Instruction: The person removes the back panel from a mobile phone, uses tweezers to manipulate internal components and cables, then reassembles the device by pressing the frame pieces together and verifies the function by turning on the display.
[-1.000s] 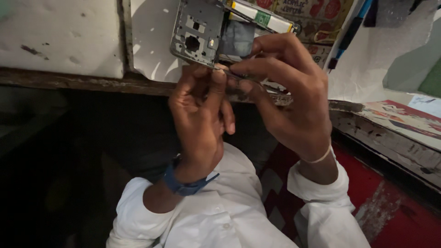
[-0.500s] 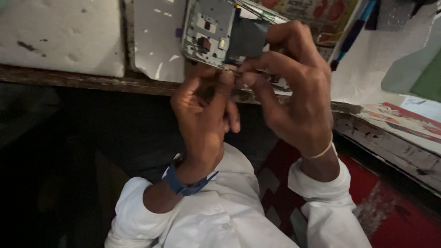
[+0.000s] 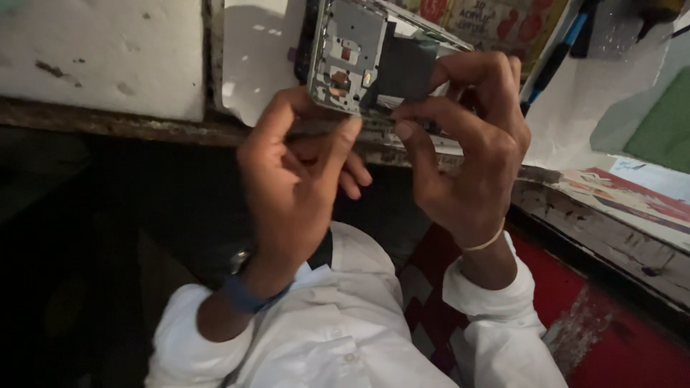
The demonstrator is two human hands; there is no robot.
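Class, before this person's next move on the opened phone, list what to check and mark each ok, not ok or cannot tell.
1. Left hand grips the phone at its lower edge: ok.
2. Right hand grips it from the right side: ok.
3. Phone is lifted above the bench, held by both hands only: ok.
4. Inner boards face the camera, unobstructed: ok.
5. Loose screws or parts: cannot tell.
6. Light on the work: dim, not ok.

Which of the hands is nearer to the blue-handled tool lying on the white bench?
Right. The right hand grips the opened phone frame just left of the blue-handled tool; the left hand sits farther left.
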